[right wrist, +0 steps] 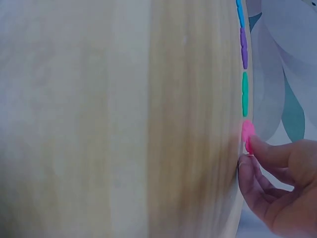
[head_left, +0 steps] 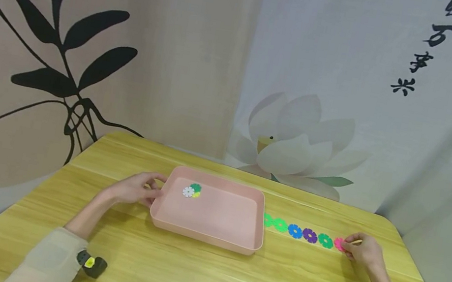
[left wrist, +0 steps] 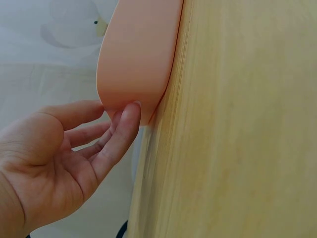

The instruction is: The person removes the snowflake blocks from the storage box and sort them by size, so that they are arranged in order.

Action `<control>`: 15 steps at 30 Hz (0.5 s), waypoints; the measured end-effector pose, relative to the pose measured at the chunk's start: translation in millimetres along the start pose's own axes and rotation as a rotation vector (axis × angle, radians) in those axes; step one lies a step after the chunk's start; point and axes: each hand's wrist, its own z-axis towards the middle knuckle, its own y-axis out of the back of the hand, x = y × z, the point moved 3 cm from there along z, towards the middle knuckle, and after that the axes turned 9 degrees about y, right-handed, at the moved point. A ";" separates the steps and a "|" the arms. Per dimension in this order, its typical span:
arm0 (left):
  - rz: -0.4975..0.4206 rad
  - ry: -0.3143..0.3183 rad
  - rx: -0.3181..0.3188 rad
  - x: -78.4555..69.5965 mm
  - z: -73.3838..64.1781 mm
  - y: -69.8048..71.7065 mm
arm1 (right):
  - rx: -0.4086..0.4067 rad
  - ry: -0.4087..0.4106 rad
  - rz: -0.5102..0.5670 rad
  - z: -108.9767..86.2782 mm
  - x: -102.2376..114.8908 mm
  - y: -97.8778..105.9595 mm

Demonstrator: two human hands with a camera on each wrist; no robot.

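Observation:
A shallow pink tray [head_left: 209, 240] lies on the wooden table. At its left end is my left hand [head_left: 139, 189]; the left wrist view has the thumb at the rim of the tray [left wrist: 138, 54] and the fingers on its end wall. Inside the tray are a white snowflake disc [head_left: 188, 191], a green one [head_left: 196, 187] and a yellow one [head_left: 196, 195]. Far to the right, my right hand [head_left: 366, 252] pinches a pink snowflake disc [right wrist: 247, 130] at the row's right end. Fingertips cover part of that disc in the head view.
Left of the pink disc, the row holds a green disc [head_left: 325, 241], a purple disc [head_left: 310, 235], a blue disc [head_left: 295, 231] and light green discs [head_left: 280, 225] reaching the tray's right side. Behind the table [head_left: 185, 279] hangs a printed curtain [head_left: 186, 54].

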 end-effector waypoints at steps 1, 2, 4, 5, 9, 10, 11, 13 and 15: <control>0.001 0.000 -0.001 0.0 0.3 0.1 | 0.000 0.003 -0.007 -0.5 -0.4 0.0; 0.002 -0.001 -0.002 0.0 0.6 0.2 | -0.001 0.007 -0.008 -0.9 -0.7 -0.1; 0.002 -0.002 -0.001 0.1 1.1 0.2 | -0.004 0.012 -0.010 -1.6 -1.0 -0.4; 0.002 -0.003 0.001 0.1 1.2 0.1 | -0.005 0.012 -0.009 -1.7 -1.3 -0.6; 0.004 -0.006 0.006 0.3 1.1 -0.2 | -0.010 0.008 -0.020 -1.6 -1.6 -0.6; 0.005 -0.006 0.006 0.3 1.0 -0.4 | -0.011 0.007 -0.024 -1.4 -1.3 -0.3; 0.004 -0.004 0.005 0.2 0.8 -0.5 | -0.013 0.009 -0.024 -1.0 -0.7 0.0; 0.003 -0.001 0.003 -0.1 0.3 -0.6 | -0.016 0.014 -0.023 -0.3 1.4 0.5; 0.002 0.003 0.002 -0.5 -0.2 -0.7 | -0.017 0.026 -0.028 0.2 5.2 0.4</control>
